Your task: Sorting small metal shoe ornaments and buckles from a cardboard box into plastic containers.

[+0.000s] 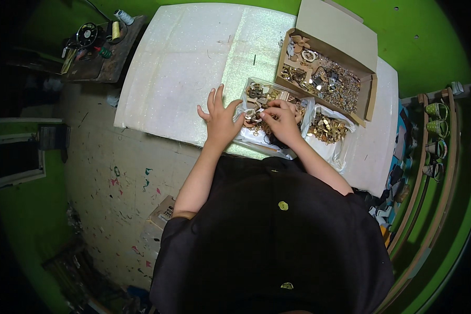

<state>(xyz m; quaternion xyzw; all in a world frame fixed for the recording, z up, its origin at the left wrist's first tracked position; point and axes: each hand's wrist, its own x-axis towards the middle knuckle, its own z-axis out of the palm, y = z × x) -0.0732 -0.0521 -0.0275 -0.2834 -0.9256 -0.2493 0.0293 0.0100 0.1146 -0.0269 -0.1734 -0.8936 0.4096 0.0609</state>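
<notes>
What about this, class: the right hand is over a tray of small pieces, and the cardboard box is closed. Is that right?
The cardboard box is open, not closed, in the head view; the right hand is indeed over the tray.

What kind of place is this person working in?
It looks like a small craft workshop, perhaps for footwear or accessories. The clues are the heap of small gold-coloured, metallic-looking pieces, the yellow cone of thread at upper left, and the green patterned, slipper-like items at right.

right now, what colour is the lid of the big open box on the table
Plain light brown; the lid shows best in the head view.
</notes>
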